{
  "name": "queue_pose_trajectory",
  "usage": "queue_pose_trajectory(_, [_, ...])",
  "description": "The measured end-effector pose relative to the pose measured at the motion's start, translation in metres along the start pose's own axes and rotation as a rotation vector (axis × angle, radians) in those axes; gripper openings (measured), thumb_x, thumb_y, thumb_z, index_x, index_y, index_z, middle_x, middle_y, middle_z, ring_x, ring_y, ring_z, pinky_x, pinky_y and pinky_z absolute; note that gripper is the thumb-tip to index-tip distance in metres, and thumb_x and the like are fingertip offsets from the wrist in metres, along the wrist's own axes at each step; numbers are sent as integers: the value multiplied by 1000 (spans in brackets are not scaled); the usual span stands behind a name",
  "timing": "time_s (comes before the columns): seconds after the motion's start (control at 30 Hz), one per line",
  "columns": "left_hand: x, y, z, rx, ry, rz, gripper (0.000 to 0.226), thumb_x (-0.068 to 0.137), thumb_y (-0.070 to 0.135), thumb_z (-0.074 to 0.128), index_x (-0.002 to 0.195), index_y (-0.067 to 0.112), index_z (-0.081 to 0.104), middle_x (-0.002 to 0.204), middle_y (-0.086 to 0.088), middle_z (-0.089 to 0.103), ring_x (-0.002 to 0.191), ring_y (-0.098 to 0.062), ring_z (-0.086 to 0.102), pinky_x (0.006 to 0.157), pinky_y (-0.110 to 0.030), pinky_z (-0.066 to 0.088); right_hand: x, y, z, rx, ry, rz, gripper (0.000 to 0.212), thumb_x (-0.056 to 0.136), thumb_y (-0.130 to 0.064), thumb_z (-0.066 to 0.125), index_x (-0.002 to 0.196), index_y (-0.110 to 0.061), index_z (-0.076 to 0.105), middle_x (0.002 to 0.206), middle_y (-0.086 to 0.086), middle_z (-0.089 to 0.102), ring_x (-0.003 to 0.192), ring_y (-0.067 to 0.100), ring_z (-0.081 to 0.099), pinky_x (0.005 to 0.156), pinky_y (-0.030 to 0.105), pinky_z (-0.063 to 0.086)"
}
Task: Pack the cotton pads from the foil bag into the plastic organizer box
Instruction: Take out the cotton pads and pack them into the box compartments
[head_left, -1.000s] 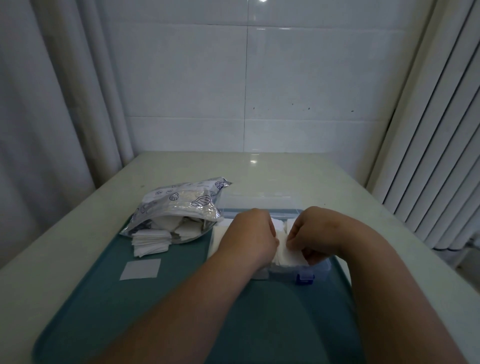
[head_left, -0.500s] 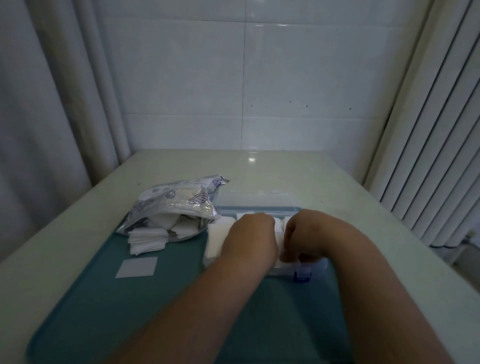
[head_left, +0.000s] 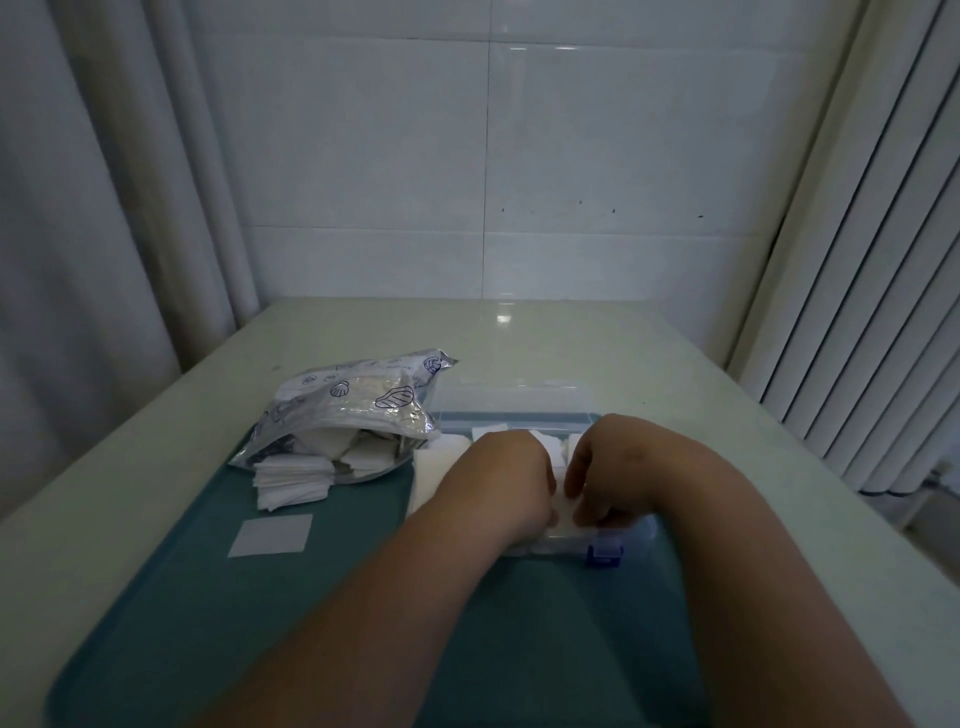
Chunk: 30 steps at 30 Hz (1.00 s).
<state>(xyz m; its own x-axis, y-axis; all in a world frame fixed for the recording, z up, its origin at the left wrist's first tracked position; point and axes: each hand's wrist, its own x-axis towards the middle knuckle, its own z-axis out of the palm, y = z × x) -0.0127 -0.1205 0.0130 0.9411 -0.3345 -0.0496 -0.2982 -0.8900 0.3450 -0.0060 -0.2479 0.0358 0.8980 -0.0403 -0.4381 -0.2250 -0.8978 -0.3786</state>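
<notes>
Change: the right hand (head_left: 618, 467) has been drawn in toward the left hand (head_left: 498, 475) until the two nearly touch. The white stack that was seen plainly under it a second ago is now mostly covered.
Right fingers (head_left: 605, 506): curled downward with the thumb opposite. They are clamped on the cotton pads (head_left: 565, 521), which show as a white strip just below the fingertips.
Left fingers: bent down out of sight behind the back of the hand. Whether anything is gripped cannot be told.
Cotton pads: held between the two hands, inside the plastic organizer box (head_left: 641, 525). More white pads are seen beyond the knuckles and to the left of the left hand.
Box: directly under both sets of fingers. Its lid (head_left: 511, 400) is laid open on the far side, and the blue latch (head_left: 603, 554) sits just nearer than the right fingers.
Foil bag (head_left: 358, 405): well to the left of the left fingers, with its mouth open.
Loose stack (head_left: 293, 480): spilled at the bag's mouth, apart from both hands.
Single pad (head_left: 271, 535): laid flat on the teal tray (head_left: 208, 623), nearer than the stack.
Table (head_left: 597, 353): pale, with the tray set on it.
</notes>
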Motion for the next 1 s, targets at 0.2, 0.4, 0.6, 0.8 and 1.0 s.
queue_pose_trajectory(0.2, [2,-2,4,7,18,11,30,83,25,73,113,20,74,117,-3,67,105,-21,62,79,-25,44,3,-3,5,-220,63,-18,34,81,-21,76,113,-11,70,109,10,68,100,24,66,93,35,54])
queue_pose_trajectory(0.4, [5,-4,2,13,-2,4,32,83,30,74,113,17,74,117,-4,66,105,-21,62,86,-29,48,0,0,1,-157,37,-30,30,81,-14,75,111,-10,70,107,12,69,97,25,67,89,37,56])
queue_pose_trajectory(0.6, [6,-4,1,12,-19,2,35,83,32,74,116,21,72,119,-1,66,106,-21,61,88,-29,48,1,-3,1,-163,25,-17,34,82,-15,74,115,-11,68,110,10,68,99,24,66,92,35,55])
queue_pose_trajectory(0.8, [4,-6,1,29,17,7,35,82,33,74,113,17,73,117,-3,65,105,-21,61,88,-30,49,-3,-3,-4,-74,-4,7,28,82,-12,75,110,-11,71,103,11,72,93,23,71,91,36,56])
queue_pose_trajectory(1.0, [5,-5,4,6,0,-22,37,83,30,74,117,15,70,118,-4,65,104,-21,61,86,-30,49,1,-3,0,-92,39,-11,34,76,-10,79,108,-8,70,102,11,72,93,25,71,87,37,57])
